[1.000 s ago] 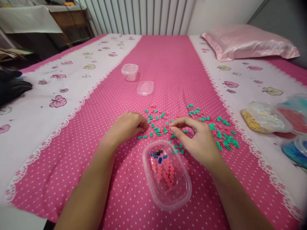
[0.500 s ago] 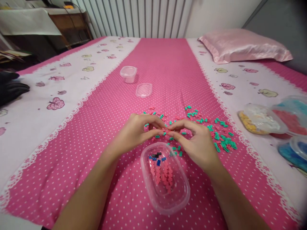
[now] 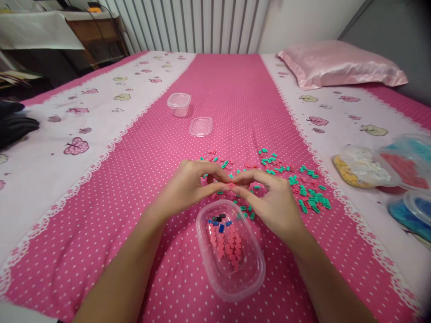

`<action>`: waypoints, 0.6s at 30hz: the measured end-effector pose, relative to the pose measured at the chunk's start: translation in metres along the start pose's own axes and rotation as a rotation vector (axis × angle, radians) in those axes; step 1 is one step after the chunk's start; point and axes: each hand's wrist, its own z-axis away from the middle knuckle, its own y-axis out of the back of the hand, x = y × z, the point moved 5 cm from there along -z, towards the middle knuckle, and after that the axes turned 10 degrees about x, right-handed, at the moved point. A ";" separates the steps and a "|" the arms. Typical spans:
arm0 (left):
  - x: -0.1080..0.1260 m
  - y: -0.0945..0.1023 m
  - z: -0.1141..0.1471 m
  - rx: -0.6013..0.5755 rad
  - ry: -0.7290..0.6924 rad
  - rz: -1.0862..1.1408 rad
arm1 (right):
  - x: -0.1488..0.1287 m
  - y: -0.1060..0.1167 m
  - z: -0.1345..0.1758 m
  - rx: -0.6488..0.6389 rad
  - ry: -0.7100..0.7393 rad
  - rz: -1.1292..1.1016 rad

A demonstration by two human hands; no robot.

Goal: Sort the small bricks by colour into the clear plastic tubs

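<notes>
Small pink building bricks are pinched between the fingertips of both hands, just beyond a clear plastic container. My left hand is closed on them from the left, thumb and forefinger together. From the right, my right hand grips them the same way, its fingertips touching or nearly touching the left ones. The clear container holds joined rows of pink bricks, a few blue bricks and black bricks. Loose green bricks and pink ones lie scattered behind and right of my hands.
A lidded clear tub and a loose lid rest farther back on the pink dotted bedspread. Containers of yellow and white pieces, red pieces and blue pieces stand at right. Black gloves lie at far left.
My fingertips have drawn closer together around the pink bricks, the right hand shifting slightly left. The whole view has moved a little; the container's contents look the same.
</notes>
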 end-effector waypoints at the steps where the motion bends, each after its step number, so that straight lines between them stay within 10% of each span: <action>1: 0.000 0.000 0.000 0.001 -0.002 0.002 | 0.000 0.000 0.000 0.001 0.000 0.001; 18: 0.007 0.002 0.002 0.039 -0.095 -0.055 | -0.005 0.000 0.003 0.022 0.009 -0.041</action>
